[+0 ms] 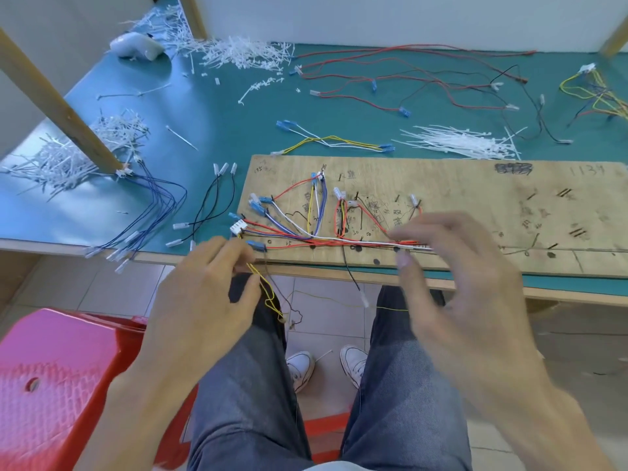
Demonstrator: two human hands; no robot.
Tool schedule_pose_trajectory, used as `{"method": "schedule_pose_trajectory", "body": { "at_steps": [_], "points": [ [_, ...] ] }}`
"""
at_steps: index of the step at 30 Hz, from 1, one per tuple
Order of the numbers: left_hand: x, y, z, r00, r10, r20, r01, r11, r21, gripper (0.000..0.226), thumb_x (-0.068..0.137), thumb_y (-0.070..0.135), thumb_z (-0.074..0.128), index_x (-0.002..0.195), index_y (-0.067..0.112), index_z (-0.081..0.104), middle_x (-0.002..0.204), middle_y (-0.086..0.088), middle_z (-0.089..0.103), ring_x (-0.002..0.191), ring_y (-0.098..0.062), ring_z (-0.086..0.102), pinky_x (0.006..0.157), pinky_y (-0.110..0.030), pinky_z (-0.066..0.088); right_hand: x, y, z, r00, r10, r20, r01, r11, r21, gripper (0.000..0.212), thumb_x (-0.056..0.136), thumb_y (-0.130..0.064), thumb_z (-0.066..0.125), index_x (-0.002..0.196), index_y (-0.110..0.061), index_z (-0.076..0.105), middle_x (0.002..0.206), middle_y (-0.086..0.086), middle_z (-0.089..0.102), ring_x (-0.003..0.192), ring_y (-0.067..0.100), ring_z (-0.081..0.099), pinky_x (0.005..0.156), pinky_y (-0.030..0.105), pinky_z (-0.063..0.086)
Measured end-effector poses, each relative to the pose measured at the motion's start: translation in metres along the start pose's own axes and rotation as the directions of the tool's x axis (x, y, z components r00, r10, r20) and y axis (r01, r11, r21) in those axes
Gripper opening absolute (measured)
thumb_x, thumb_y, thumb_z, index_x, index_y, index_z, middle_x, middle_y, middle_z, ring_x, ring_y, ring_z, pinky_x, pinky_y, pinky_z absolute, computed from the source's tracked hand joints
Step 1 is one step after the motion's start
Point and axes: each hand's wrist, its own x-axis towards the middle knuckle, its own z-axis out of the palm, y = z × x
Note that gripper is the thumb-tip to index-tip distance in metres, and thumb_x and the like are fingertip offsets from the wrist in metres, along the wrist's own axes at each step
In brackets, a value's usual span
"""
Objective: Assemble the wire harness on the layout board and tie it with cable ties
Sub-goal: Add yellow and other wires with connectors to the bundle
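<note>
Layout board (475, 198) reads "1134"; left hand (204, 294) pinches yellow wire (271, 294).

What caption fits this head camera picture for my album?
Left hand pinches yellow wires; blurred right hand is at the wire bundle on the layout board.

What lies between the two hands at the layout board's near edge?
Head view: a bundle of red and white wires runs between the left hand, pinching yellow wires, and right hand along the layout board; a black wire hangs off its edge.
</note>
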Motion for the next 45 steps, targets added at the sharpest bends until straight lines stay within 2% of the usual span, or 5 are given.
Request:
{"method": "schedule_pose_trajectory", "body": {
  "at_steps": [5, 9, 19, 38, 45],
  "points": [
    [-0.008, 0.002, 0.008, 0.991, -0.097, 0.093, 0.096, 0.995, 0.012, 0.033, 0.082, 0.038, 0.077, 0.089, 0.036, 0.044, 0.078, 0.019, 0.060, 0.073, -0.010, 0.063, 0.067, -0.040, 0.057, -0.030, -0.028, 0.060, 0.898, 0.093, 0.431, -0.206, 0.953, 0.223, 0.017, 0.102, -0.025, 0.061, 0.114, -0.031, 0.072, 0.104, -0.022, 0.073, 0.104, -0.004, 0.066, 0.090, 0.013, 0.050],
    [-0.006, 0.005, 0.012, 0.961, -0.273, 0.047, 0.277, 0.950, -0.143, 0.031, 0.079, 0.046, 0.081, 0.081, 0.037, 0.051, 0.069, 0.021, 0.069, 0.067, 0.002, 0.068, 0.069, -0.038, 0.061, -0.030, -0.027, 0.100, 0.819, 0.157, 0.552, -0.252, 0.962, 0.100, 0.028, 0.107, -0.033, 0.055, 0.134, -0.029, 0.060, 0.126, -0.012, 0.071, 0.118, 0.008, 0.064, 0.100, 0.034, 0.052],
    [-0.008, -0.008, 0.021, 0.899, -0.412, 0.152, 0.432, 0.768, -0.473, 0.033, 0.079, 0.016, 0.091, 0.080, 0.033, 0.064, 0.077, 0.014, 0.077, 0.070, -0.002, 0.075, 0.066, -0.017, 0.059, -0.041, -0.034, 0.130, 0.944, 0.093, 0.318, -0.052, 0.990, -0.134, 0.026, 0.104, -0.036, 0.059, 0.129, -0.032, 0.057, 0.115, -0.008, 0.058, 0.077, 0.025, 0.064, 0.058, 0.042, 0.051],
    [0.008, -0.010, -0.005, 0.861, -0.441, 0.253, 0.505, 0.803, -0.318, 0.031, 0.072, 0.029, 0.096, 0.075, 0.029, 0.065, 0.063, 0.016, 0.074, 0.060, -0.003, 0.072, 0.070, -0.046, 0.064, -0.020, -0.038, 0.149, 0.897, 0.098, 0.431, -0.034, 0.988, -0.153, 0.036, 0.103, -0.060, 0.049, 0.106, -0.030, 0.069, 0.098, -0.007, 0.072, 0.079, 0.021, 0.068, 0.070, 0.040, 0.053],
    [0.012, -0.002, -0.011, 0.875, -0.368, 0.315, 0.468, 0.808, -0.358, 0.025, 0.083, 0.021, 0.088, 0.083, 0.027, 0.064, 0.067, 0.012, 0.076, 0.064, -0.006, 0.072, 0.077, -0.041, 0.063, -0.027, -0.046, 0.150, 0.958, 0.031, 0.285, 0.019, 0.985, -0.172, 0.036, 0.100, -0.042, 0.045, 0.073, -0.022, 0.060, 0.065, 0.000, 0.060, 0.056, 0.030, 0.048, 0.048, 0.039, 0.040]
  ]
}}
